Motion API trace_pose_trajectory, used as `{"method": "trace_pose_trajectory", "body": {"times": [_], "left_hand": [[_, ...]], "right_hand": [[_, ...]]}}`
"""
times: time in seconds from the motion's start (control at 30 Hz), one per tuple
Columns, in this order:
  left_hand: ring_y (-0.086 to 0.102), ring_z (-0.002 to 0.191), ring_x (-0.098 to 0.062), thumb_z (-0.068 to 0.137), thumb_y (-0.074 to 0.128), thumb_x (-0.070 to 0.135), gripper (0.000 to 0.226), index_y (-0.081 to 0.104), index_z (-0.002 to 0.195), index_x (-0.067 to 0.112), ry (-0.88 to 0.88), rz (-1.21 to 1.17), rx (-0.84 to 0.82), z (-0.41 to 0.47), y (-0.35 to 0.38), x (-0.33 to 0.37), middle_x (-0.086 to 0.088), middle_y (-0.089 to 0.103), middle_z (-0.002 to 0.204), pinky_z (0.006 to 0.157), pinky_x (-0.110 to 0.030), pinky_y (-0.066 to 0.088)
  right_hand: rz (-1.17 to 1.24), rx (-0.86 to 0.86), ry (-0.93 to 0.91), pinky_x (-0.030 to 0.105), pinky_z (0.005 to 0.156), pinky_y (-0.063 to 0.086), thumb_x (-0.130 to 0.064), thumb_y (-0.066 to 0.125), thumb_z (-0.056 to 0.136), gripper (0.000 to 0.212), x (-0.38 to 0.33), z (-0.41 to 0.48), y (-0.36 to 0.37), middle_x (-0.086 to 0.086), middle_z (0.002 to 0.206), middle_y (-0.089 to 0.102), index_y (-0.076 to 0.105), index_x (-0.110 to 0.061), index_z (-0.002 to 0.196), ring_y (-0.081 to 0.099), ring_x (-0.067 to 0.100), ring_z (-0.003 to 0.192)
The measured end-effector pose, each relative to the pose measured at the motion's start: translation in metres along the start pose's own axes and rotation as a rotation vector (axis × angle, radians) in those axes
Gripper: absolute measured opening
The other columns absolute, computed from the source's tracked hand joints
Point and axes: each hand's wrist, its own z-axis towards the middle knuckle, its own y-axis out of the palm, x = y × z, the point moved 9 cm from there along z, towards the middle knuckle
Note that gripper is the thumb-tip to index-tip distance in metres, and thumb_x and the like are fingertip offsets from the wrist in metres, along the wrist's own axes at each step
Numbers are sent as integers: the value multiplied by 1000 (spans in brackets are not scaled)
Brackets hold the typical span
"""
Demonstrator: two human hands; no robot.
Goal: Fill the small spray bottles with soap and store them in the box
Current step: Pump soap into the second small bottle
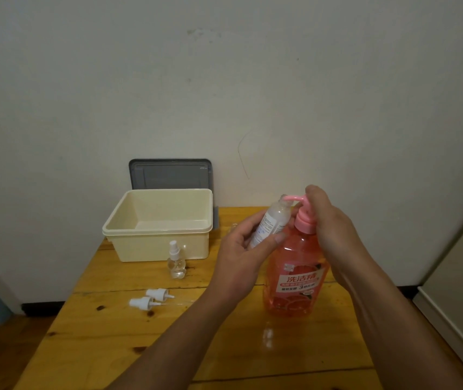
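The uncapped small spray bottle (269, 225) tilts with its mouth toward 1 o'clock, just under the spout of the pink pump head (304, 220). The left hand (240, 250) grips its lower body, thumb across the label. At 3 o'clock, the right hand (330, 218) curls over that pump head atop the soap bottle (295, 280) on the table (112, 347). The open box (154, 249) sits at the left hand's 9 o'clock, two spray caps (151, 298) at 8.

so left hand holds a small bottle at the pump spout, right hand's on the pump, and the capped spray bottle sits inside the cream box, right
No: the head view shows the capped spray bottle standing on the table in front of the cream box. The left hand holds a small bottle at the pump spout, right hand on the pump.
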Motion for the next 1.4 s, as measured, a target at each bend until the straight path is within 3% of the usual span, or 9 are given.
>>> {"method": "trace_pose_trajectory", "body": {"times": [0.37,0.53,0.67,0.87,1.03,1.23,1.4], "left_hand": [[67,104,-5,86,67,10,40,60,122,27,-2,7,-17,0,0,0,5,70,115,76,-17,54],[67,102,-5,86,67,10,40,60,123,24,-4,4,-6,1,-1,-1,3,69,114,76,-17,54],[67,100,-3,85,67,8,38,61,119,27,-1,-12,-10,0,-1,-2,7,71,110,75,-16,54],[66,105,-8,84,69,16,41,60,122,29,3,24,-19,1,-2,-1,4,70,115,78,-21,55],[67,104,-9,85,68,13,38,62,118,31,8,21,-16,3,-2,-1,4,71,112,78,-20,55],[67,103,-8,85,68,10,39,63,119,28,15,8,-10,2,-3,-2,4,71,112,78,-19,54],[67,101,-4,84,69,12,37,62,114,33,27,22,-9,3,-3,1,8,72,108,76,-18,54]], "right_hand": [[27,-13,-8,24,56,41,-55,30,97,52,2,0,0,-13,55,68,66,-24,76,63,3,53],[-18,-26,-2,27,60,46,-47,31,98,57,2,2,1,3,68,71,69,-5,90,62,14,65],[-34,-16,-11,30,63,46,-44,32,98,52,3,4,0,10,84,71,68,-7,98,61,20,73],[33,-15,-22,26,57,41,-55,30,97,50,2,0,0,-17,55,68,66,-28,75,63,3,56],[8,-11,-14,26,56,43,-51,32,97,52,4,4,-1,-5,58,69,67,-19,76,63,9,57],[-6,-12,-30,29,61,46,-42,34,97,51,4,6,0,8,80,71,68,-5,98,61,19,70],[40,-14,-40,29,60,44,-55,31,96,55,2,2,1,-7,59,70,67,-22,70,64,13,66]]}}
